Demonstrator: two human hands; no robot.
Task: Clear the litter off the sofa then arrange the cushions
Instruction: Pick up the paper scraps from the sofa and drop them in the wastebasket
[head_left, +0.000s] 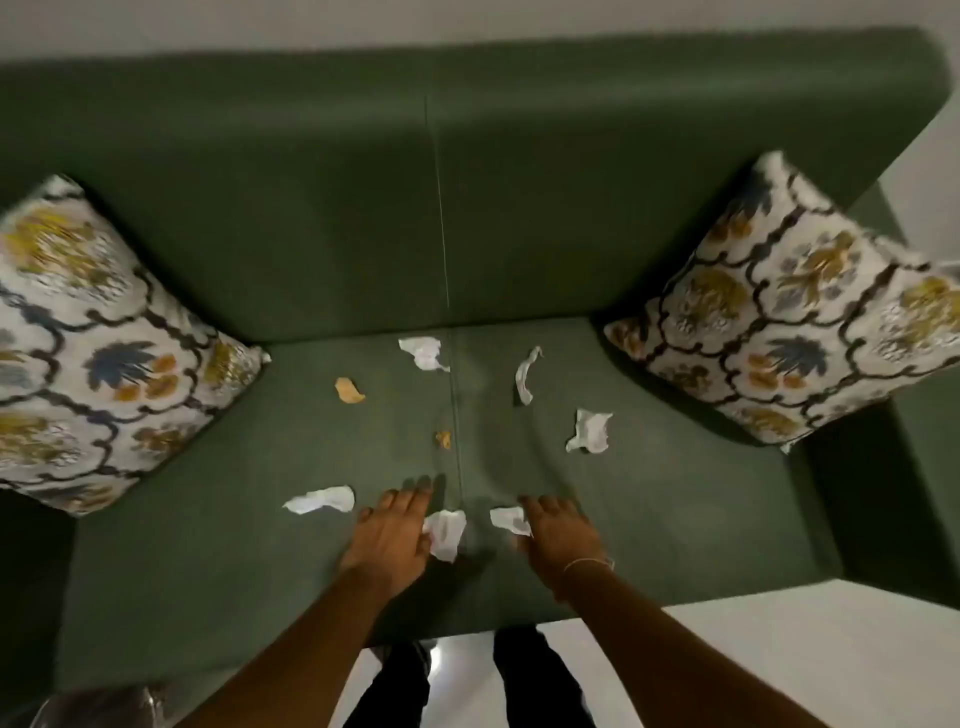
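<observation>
litter lies scattered across the green sofa (649, 545) seat at centre frame: white paper scraps (447, 532) and two orange bits (349, 391). left hand (389, 540) and right hand (558, 535) rest flat, fingers spread, gripping nothing, each touching a scrap. risk, as judged: light paper slides from open palms, or the small orange crumb (443, 438) drops into the seat seam beside it. patterned cushions (98, 358) sit at both edges, clear of the reach.

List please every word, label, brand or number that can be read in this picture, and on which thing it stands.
None can be read.
Paper scraps: white and crumpled, no print visible.
Cushions: only a floral pattern, no letters.
Sofa: plain green, no tag or label in view.
</observation>
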